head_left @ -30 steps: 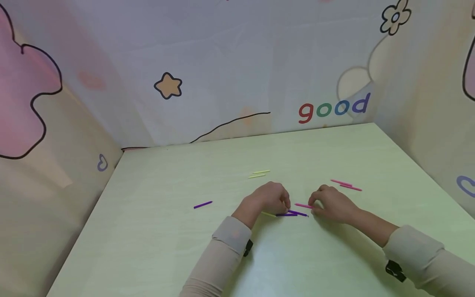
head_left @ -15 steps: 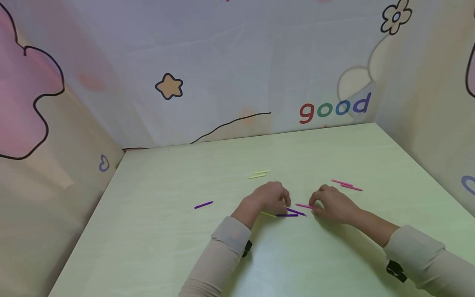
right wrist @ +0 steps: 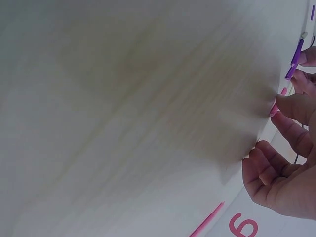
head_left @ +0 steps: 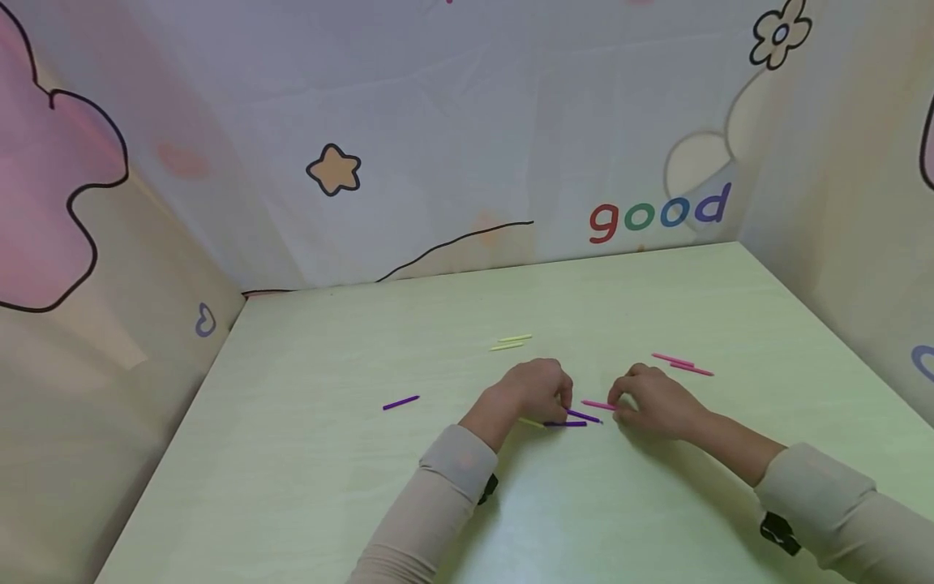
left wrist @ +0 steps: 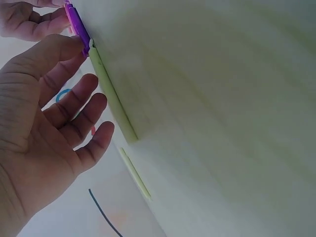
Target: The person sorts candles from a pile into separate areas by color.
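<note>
In the head view, my left hand (head_left: 527, 396) pinches a purple stick (head_left: 585, 417) between thumb and forefinger. Just below it on the table lie another purple stick (head_left: 572, 424) and a yellow-green stick (head_left: 532, 422), end by end. The left wrist view shows the hand (left wrist: 54, 113) with its other fingers loosely bent beside the yellow-green stick (left wrist: 113, 94). To the right, my right hand (head_left: 657, 403) pinches one end of a pink stick (head_left: 597, 404), whose free end points left. Its pinch also shows in the right wrist view on the pink stick (right wrist: 274, 108).
Two yellow-green sticks (head_left: 507, 347) lie behind the left hand, and two pink sticks (head_left: 691, 369) behind the right. A single purple stick (head_left: 400, 402) lies at the left. Printed cloth walls (head_left: 452, 146) stand around the pale green table (head_left: 306, 487).
The purple stick in my left hand has shifted slightly up and left, its right tip now a little farther from my right hand. The right hand and its pink stick look still.
</note>
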### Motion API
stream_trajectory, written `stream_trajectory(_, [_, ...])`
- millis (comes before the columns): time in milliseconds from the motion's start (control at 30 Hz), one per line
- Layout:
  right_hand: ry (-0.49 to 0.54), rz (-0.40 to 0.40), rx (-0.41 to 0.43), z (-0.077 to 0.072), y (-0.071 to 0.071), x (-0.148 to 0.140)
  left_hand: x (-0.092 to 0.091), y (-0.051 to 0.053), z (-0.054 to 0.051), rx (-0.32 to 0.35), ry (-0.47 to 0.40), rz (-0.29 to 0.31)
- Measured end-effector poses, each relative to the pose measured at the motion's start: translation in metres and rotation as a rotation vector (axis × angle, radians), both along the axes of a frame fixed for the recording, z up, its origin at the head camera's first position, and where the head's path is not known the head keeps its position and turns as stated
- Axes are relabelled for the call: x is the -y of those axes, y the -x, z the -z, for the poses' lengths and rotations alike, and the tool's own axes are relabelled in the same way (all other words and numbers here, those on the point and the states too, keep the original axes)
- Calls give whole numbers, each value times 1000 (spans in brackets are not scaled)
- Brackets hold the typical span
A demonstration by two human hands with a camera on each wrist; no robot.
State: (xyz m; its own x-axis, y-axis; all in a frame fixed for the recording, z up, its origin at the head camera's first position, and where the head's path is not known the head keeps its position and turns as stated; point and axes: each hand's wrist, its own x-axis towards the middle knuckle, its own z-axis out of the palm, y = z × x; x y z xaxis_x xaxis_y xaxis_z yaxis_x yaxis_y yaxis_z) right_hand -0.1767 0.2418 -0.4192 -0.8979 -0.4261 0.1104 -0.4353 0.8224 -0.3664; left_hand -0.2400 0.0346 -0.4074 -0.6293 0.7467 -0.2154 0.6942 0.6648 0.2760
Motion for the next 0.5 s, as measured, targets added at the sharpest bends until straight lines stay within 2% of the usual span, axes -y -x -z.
stream_trajectory(267, [6, -1, -7, -1, 0, 0, -2, 1, -1, 7, 18, -1])
stream_trajectory(500, [20, -12, -22, -2, -1, 0, 0, 1, -1, -23, -18, 7])
